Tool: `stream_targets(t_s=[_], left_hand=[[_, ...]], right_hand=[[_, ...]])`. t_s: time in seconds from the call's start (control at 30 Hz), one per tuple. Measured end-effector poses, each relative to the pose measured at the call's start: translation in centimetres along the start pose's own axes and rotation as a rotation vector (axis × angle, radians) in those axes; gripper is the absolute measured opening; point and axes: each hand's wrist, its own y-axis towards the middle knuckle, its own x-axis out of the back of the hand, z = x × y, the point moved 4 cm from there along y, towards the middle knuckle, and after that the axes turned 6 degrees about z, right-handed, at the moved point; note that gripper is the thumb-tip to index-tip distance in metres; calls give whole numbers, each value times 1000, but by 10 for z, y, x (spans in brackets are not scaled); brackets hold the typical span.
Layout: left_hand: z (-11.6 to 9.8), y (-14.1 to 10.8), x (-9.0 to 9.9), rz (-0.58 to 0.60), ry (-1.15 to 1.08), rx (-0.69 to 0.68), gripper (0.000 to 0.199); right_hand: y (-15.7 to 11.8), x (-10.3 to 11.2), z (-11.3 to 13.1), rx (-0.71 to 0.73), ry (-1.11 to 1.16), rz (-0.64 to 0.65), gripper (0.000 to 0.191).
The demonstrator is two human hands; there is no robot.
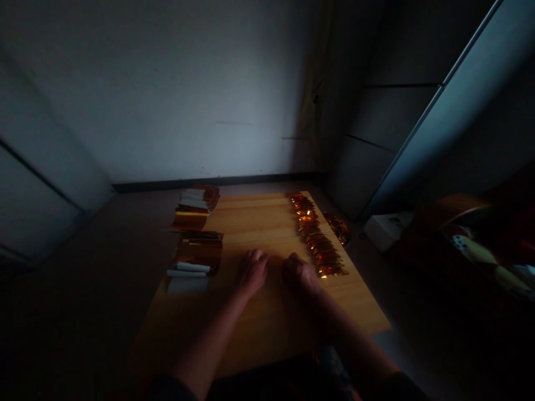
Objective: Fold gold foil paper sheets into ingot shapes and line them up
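Left hand: the left hand is low on the desk, just left of the lower centre of the frame, its fingers bent; dimness and blur hide whether they are pinched on anything, so I cannot tell.
Right hand: the right hand is a little right of centre, level with the other and apart from it, its fingers curled under (again, I cannot tell whether they grip something).
Orange sheets: the sheets, shiny orange with some pale grey faces showing, lie in bunches along the desk's left edge, left of centre in the frame and near the left hand; several are curved.
Folded pieces: a tight row of glinting orange-copper pieces runs down the desk's right side, from just above the frame's middle to beside the right hand.
Outer heap: more shiny pieces sit just past the desk's right edge, lower than its top.
Desk: light wood, its near part sunk in shadow.
Right of frame: a white box on the floor, and farther right a dim curved wooden thing.
Upper frame: a pale wall with a dark skirting strip along its foot.
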Motion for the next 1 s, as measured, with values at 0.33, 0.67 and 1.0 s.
stream_targets(t_s=[0.33, 0.67, 1.0], left_hand=[[5, -2, -5, -99, -31, -53, 30], [5, -5, 1, -87, -14, 19, 28], [25, -4, -7, -246, -309, 124, 31]], right_hand=[[12, 3, 10, -24, -73, 14, 21], [19, -3, 20, -51, -58, -6, 24], [30, -11, 31, -15, -68, -3, 21]])
